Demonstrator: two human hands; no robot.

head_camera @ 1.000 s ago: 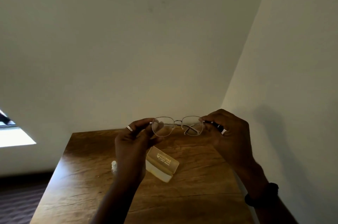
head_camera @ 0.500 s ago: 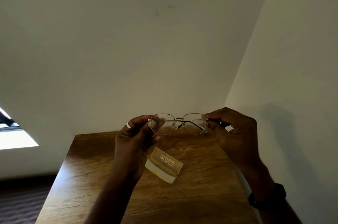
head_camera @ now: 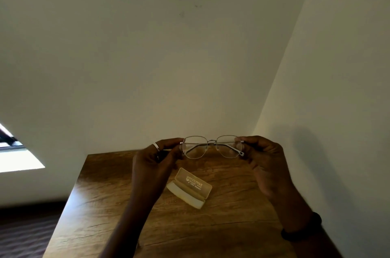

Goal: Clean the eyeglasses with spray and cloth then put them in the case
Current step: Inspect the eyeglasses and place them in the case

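1. Head view: the eyeglasses (head_camera: 212,146), thin metal frame, are held up above the far edge of the wooden table (head_camera: 118,205), lenses level.
2. The left hand (head_camera: 154,165), a ring (head_camera: 155,145) on one finger, pinches the frame's left end; the right hand (head_camera: 266,162), a dark wristband (head_camera: 304,230) on its wrist, pinches the right end.
3. The case (head_camera: 190,187), pale and translucent, lies open on the table below the glasses. White print inside its lid is too small to read.

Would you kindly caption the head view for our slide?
Both hands hold eyeglasses above an open case.
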